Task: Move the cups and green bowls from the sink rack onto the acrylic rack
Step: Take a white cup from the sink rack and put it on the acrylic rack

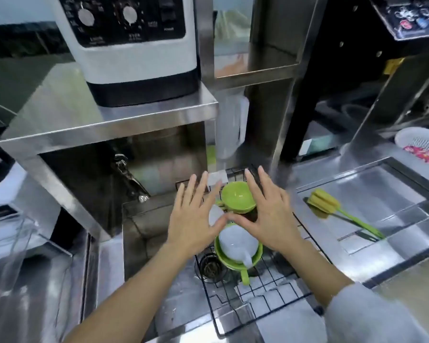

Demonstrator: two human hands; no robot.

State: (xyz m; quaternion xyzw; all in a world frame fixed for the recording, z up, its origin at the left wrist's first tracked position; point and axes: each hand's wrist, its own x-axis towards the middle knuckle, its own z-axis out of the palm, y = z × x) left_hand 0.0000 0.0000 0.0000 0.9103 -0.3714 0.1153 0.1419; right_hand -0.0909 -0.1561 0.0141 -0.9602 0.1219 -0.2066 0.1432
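Note:
A black wire sink rack (270, 295) lies over the steel sink. At its far end sits a green bowl (238, 196) on top of another green piece. Nearer to me a white cup (235, 241) rests inside a green bowl (233, 262) with a handle. A second white cup (216, 214) shows between my thumbs, mostly hidden. My left hand (193, 219) and my right hand (268, 211) hover flat above the rack, fingers spread, thumbs touching, holding nothing. A clear acrylic rack (13, 256) stands at the left edge.
A steel shelf (109, 125) carries a white and black appliance (134, 45) above the sink's left side. A yellow-headed brush with a green handle (337, 211) lies on the right counter. A white basket (421, 147) stands at far right. The drain (208, 266) shows under the rack.

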